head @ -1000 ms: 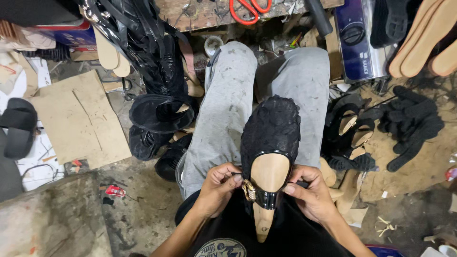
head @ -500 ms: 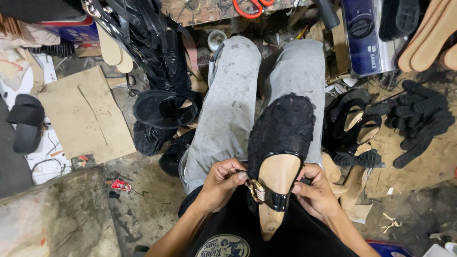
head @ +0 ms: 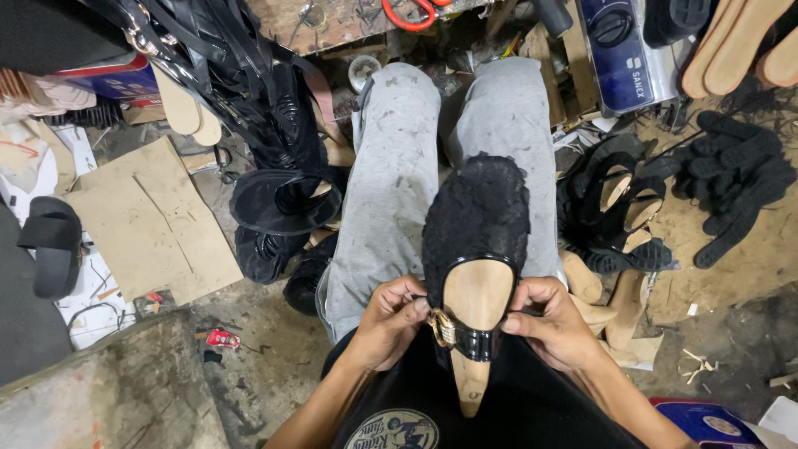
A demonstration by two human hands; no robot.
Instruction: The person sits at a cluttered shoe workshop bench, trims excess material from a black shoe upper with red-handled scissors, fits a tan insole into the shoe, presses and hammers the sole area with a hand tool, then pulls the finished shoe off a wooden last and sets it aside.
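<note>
While fingers hide strap ends, buckle partly seen, L side

I am seeing shoe lying on right thigh, over lap. Left hand sitting at shoe's left side by buckle; right hand sitting at its right side, strap running between them. Cardboard sheet lying on floor far left. Scissors resting on bench beyond knees. Pile of shoes lying right of legs.
</note>
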